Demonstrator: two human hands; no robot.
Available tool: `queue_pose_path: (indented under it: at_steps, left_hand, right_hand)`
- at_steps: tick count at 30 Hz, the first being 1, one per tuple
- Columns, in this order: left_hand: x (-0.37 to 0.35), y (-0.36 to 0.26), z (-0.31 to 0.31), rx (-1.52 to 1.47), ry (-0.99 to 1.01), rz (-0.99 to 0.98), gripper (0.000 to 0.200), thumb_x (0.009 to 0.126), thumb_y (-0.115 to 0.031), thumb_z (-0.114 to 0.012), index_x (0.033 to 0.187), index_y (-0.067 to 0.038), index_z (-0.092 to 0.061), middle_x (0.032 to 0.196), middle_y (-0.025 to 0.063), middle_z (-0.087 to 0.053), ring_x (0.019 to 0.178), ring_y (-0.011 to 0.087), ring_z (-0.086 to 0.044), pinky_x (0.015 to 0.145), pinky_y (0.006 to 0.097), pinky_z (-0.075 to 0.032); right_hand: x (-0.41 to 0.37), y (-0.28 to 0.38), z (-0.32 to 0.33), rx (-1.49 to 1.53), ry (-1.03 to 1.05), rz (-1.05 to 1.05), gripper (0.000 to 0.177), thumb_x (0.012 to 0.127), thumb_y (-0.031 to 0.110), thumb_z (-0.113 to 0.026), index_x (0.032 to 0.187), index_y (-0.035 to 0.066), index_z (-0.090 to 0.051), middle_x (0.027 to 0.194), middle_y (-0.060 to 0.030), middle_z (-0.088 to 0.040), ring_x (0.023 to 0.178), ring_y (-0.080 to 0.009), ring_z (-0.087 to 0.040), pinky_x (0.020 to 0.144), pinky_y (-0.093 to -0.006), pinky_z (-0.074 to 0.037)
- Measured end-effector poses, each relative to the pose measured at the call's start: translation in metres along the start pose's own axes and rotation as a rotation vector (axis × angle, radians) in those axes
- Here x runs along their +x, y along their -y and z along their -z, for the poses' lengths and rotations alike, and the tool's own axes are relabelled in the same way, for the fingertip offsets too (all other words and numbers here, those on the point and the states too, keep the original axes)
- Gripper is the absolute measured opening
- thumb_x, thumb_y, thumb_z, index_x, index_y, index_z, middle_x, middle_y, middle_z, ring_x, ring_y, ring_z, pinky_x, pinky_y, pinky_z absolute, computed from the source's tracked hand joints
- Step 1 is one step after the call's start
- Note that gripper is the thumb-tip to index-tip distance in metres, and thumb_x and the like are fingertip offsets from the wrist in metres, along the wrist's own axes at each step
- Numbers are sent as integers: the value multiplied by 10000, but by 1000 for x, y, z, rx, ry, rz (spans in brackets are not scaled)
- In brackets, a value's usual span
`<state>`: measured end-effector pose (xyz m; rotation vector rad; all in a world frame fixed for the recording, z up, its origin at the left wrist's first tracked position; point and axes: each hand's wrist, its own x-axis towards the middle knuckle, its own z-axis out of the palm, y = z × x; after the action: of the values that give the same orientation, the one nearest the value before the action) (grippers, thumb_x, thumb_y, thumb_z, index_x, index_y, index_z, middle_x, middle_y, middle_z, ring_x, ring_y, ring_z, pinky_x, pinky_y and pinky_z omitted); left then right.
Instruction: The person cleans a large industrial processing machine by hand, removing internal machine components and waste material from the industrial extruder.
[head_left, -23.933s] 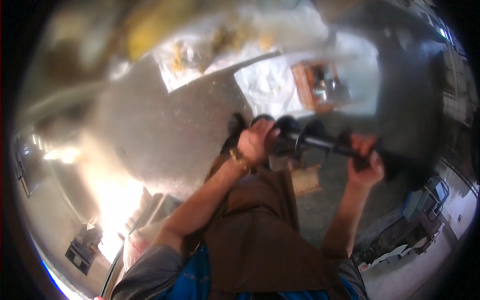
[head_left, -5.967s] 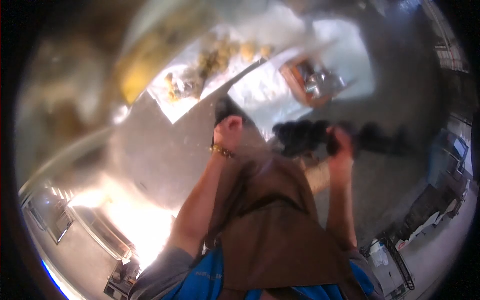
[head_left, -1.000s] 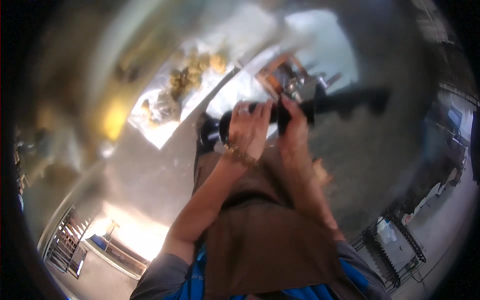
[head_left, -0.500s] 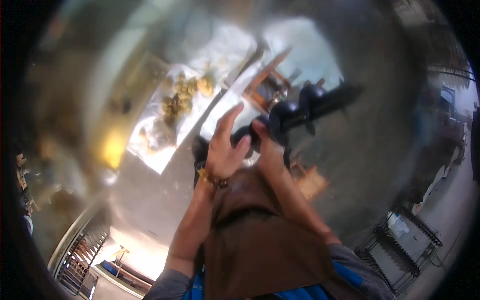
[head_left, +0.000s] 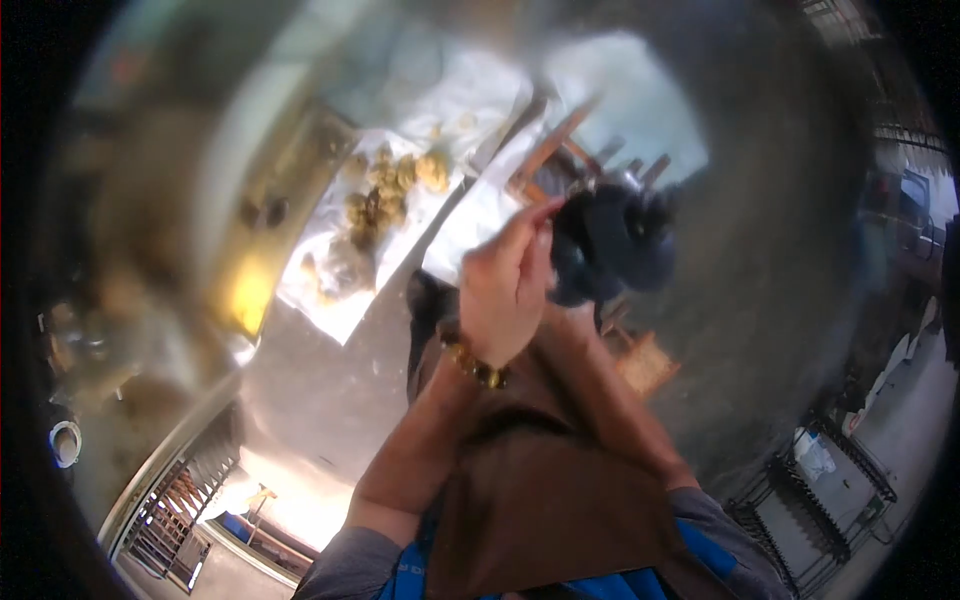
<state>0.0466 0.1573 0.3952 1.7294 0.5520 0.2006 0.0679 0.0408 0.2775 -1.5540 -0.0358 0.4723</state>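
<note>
A dark, thick screw-like piece with rounded flights (head_left: 610, 240) is held up in front of my apron, seen nearly end on and blurred. My right hand (head_left: 572, 322) is shut around its lower end, and its fingers are mostly hidden behind the piece. Against the left side of the piece, my left hand (head_left: 505, 285) has its fingers pressed together, the fingertips at its edge. A beaded bracelet (head_left: 472, 362) circles my left wrist.
White paper (head_left: 345, 315) with yellow-brown clumps (head_left: 385, 190) lies at the left. Beyond the screw piece stands a brown wooden frame (head_left: 548, 150). A wooden stool or block (head_left: 648, 368) is at lower right, near a dark metal rack (head_left: 800, 490).
My left hand has moved right against the screw piece, and its spread fingers have come together. The piece has swung from pointing right to nearly end on.
</note>
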Motion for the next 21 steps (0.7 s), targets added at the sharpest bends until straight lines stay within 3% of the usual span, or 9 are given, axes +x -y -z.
queue_pose_path:
  at_steps: [1, 4, 9, 12, 14, 18, 19, 20, 21]
  left_hand:
    - [10, 6, 2, 117, -70, -167, 236, 1047, -140, -531, 1185, -36, -691, 651, -21, -590, 571, 27, -529, 525, 210, -423]
    - [22, 7, 20, 112, -92, -162, 215, 1037, -147, -562, 1133, -19, -705, 670, -15, -595, 571, 36, -520, 522, 213, -423]
    - [4, -47, 41, -259, 104, 114, 229, 969, -179, -682, 1121, -9, -704, 779, -1, -647, 613, 50, -513, 568, 217, -444]
    - [1, -60, 39, -52, 180, -27, 345, 890, -232, -775, 1145, -13, -697, 887, 41, -704, 700, 74, -609, 637, 233, -498]
    - [-1, -47, 35, 261, 65, -249, 466, 796, -256, -851, 1167, -24, -691, 988, 96, -731, 825, 111, -686, 708, 263, -539]
    - [-7, -33, 63, 319, 224, -111, 452, 776, -147, -853, 1186, -36, -698, 943, 114, -749, 818, 153, -728, 716, 262, -560]
    - [-7, -26, 69, 257, 227, -127, 436, 742, -177, -859, 1138, -56, -721, 902, 130, -745, 786, 257, -740, 700, 323, -583]
    - [-6, -19, 76, 264, 231, -124, 436, 742, -177, -859, 1138, -56, -721, 902, 130, -745, 786, 257, -740, 700, 323, -583]
    - [-6, -13, 82, 240, 311, -99, 414, 757, -151, -843, 1141, -57, -721, 902, 130, -745, 785, 244, -741, 693, 317, -581]
  right_hand:
    - [3, 0, 1, 4, 12, -3, 284, 863, 142, -771, 1115, 50, -677, 1065, -43, -688, 968, -154, -641, 860, -322, -514]
    - [8, 5, 6, -8, 51, 1, 307, 859, 135, -772, 1137, 53, -671, 1087, -44, -689, 984, -154, -645, 872, -321, -518]
    - [5, 20, 14, -78, 167, 45, 349, 851, 122, -775, 1174, 58, -661, 1122, -46, -690, 1009, -155, -653, 890, -318, -525]
    - [3, 34, 17, -112, 228, 61, 374, 846, 115, -776, 1196, 61, -655, 1144, -46, -691, 1024, -155, -658, 902, -316, -529]
    - [0, 39, 18, -75, 237, 21, 440, 819, 103, -792, 1232, 61, -644, 1185, -53, -690, 1056, -157, -662, 921, -316, -531]
    - [0, -18, 44, 53, 268, -142, 501, 728, 111, -856, 1191, 47, -675, 1167, -77, -714, 1038, -171, -688, 919, -315, -539]
    - [1, -29, 52, 62, 281, -190, 499, 698, 123, -878, 1155, 45, -694, 1140, -86, -726, 1016, -177, -698, 911, -314, -542]
    - [3, -39, 59, 72, 294, -237, 497, 667, 135, -901, 1118, 43, -714, 1114, -95, -737, 993, -184, -709, 902, -314, -544]
    - [4, -43, 67, -140, 372, -142, 503, 647, 151, -913, 1101, 53, -721, 1104, -94, -739, 987, -187, -710, 894, -313, -546]
